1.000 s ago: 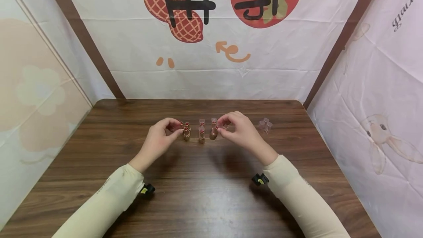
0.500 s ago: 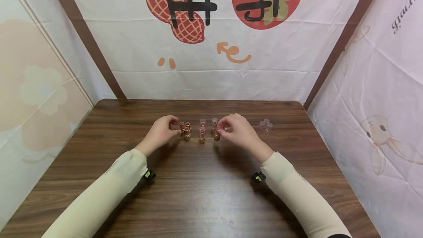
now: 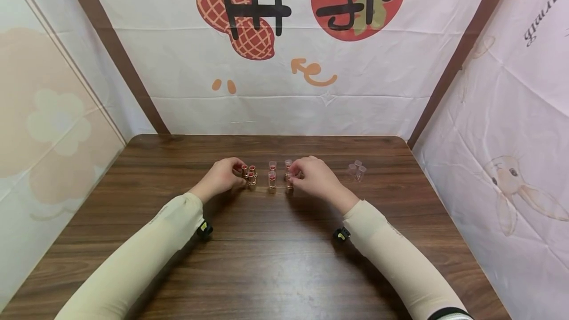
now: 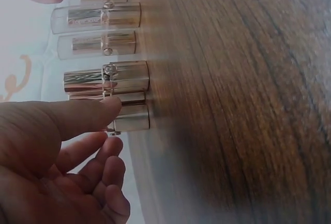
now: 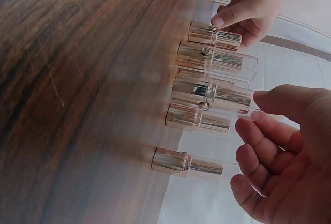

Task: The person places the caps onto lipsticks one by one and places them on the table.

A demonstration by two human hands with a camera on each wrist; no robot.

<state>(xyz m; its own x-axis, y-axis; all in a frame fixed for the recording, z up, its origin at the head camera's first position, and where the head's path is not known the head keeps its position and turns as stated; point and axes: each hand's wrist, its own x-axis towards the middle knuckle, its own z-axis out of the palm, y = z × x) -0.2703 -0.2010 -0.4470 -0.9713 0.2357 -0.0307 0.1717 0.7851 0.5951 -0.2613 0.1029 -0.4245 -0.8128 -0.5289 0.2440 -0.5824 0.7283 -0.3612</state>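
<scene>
My left hand pinches the leftmost gold lipstick tube between thumb and fingers. Against it stand two more uncapped gold tubes, red showing at their tops. To their right, two tubes with clear caps stand upright one behind the other. With thumb and index finger, my right hand grips the clear-capped end of a front lipstick tube, upright at the table. Behind it is another capped tube. A separate tube stands farther right, hidden behind my right hand in the head view.
Three loose clear caps stand together at the right of the brown wooden table. A printed white cloth hangs behind the table's back edge, with more cloth along both sides.
My right hand has brought its tube from a tilt to upright, shifting slightly left at the end. The left hand has loosened, then closed again around the leftmost tube.
</scene>
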